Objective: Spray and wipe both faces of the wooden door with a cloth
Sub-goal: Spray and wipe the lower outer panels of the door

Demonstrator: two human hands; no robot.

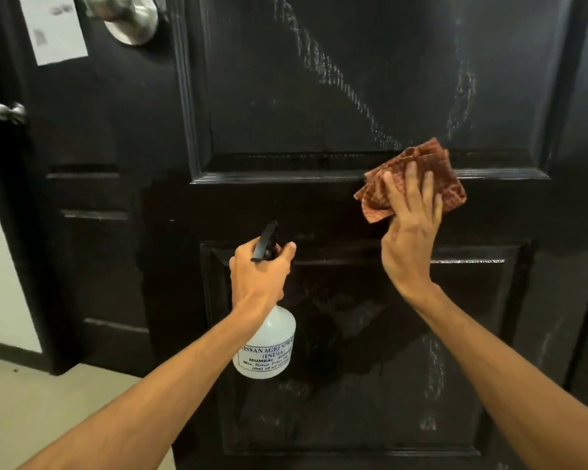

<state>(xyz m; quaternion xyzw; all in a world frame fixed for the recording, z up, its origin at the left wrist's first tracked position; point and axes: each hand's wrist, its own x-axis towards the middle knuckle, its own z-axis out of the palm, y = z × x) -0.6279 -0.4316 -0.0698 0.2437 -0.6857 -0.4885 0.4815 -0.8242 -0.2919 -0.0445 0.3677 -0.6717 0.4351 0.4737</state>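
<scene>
A black panelled wooden door (319,96) fills the view, with pale wet streaks across its upper panel. My right hand (411,235) presses a folded red checked cloth (421,171) flat against the rail below the upper panel. My left hand (260,273) grips the neck of a white plastic spray bottle (267,344) with a black trigger head, held upright in front of the lower panel, nozzle pointing at the door.
A round metal door knob (129,15) sits at the top left, a smaller metal latch (7,111) below it on the door's edge. A white paper notice (53,28) is stuck near the knob. Pale floor tiles (48,401) and a white wall lie at left.
</scene>
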